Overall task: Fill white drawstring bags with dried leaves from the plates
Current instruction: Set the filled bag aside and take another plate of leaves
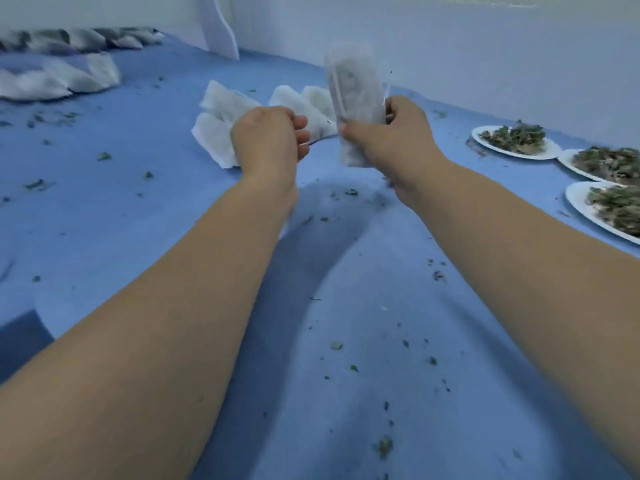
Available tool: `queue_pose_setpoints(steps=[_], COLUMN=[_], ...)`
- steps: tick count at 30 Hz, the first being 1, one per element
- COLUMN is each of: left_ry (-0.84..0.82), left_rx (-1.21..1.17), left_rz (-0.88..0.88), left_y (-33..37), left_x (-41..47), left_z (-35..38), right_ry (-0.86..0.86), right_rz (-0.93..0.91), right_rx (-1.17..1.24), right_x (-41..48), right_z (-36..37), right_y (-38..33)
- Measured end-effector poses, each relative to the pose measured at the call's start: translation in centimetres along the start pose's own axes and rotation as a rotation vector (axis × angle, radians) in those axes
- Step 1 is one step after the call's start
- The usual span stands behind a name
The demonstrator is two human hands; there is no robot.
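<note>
The right grip (384, 133) is closed round a white drawstring bag (351, 84), held upright above the tabletop (311, 341), with dark leaves showing inside. Just left of that bag the left grip (270, 136) is curled; I cannot tell whether it pinches a string. Far left of the bag lie heaps of filled bags (59, 77). Just behind it lie flat empty bags (214, 133). To its right, three plates (519, 154) hold plenty of dried leaves (512, 135). Many bags look done, this one seems near closing, and several remain.
</note>
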State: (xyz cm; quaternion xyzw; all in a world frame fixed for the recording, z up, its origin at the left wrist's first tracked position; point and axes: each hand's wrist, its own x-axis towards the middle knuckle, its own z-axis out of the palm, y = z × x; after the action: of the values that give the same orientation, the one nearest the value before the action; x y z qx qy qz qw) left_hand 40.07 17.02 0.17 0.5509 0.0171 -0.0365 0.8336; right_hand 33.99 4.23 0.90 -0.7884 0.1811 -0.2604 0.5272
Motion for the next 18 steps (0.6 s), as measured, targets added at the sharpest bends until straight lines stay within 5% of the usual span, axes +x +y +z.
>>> queue_pose_setpoints(steps=[7, 13, 18], left_ry=[0.059, 0.058, 0.041], left_rx=[-0.030, 0.055, 0.115], left_rz=[-0.112, -0.020, 0.042], left_y=[-0.5, -1.5, -1.8], left_x=[0.7, 0.4, -0.3], left_z=[-0.9, 0.0, 0.6], right_ry=[0.060, -0.090, -0.044], right_rz=[-0.164, -0.160, -0.170], right_rx=[-0.196, -0.486, -0.439], right_x=[9.6, 13.6, 13.1], right_z=[8.3, 12.1, 11.6], right_y=[-2.1, -1.5, 0.0])
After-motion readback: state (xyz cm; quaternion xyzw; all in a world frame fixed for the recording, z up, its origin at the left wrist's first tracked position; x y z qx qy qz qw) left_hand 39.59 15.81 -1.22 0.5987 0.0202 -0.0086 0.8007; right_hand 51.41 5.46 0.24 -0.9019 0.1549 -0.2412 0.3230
